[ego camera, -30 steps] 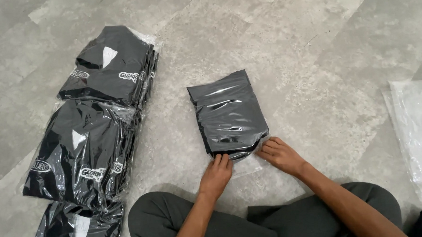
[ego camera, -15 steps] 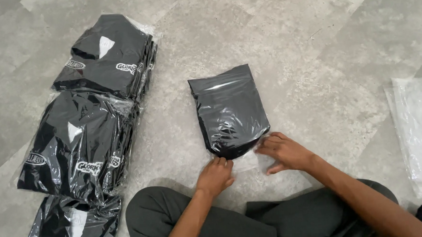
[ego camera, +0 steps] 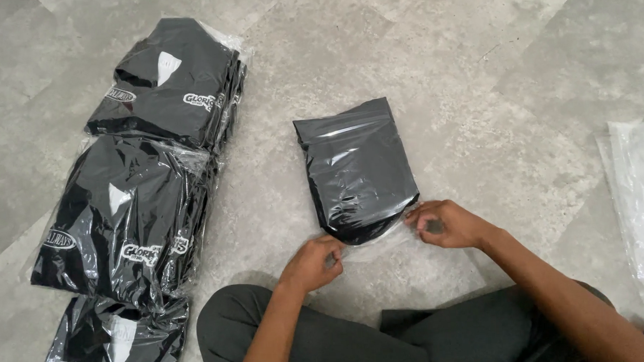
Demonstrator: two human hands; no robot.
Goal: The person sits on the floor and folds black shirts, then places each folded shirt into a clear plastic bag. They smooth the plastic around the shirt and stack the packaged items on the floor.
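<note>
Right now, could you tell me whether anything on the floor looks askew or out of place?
Only slightly: the black folded garment in its clear plastic bag lies tilted, and both hands pinch the bag's loose open flap at its near end. The bagged stacks look tidy.

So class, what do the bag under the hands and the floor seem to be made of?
Bag: thin clear glossy plastic film, judging by bright glare streaks and fine wrinkles; the dark contents look like folded fabric. Floor: mottled grey matt tiles with faint seams, possibly stone or ceramic.
</note>
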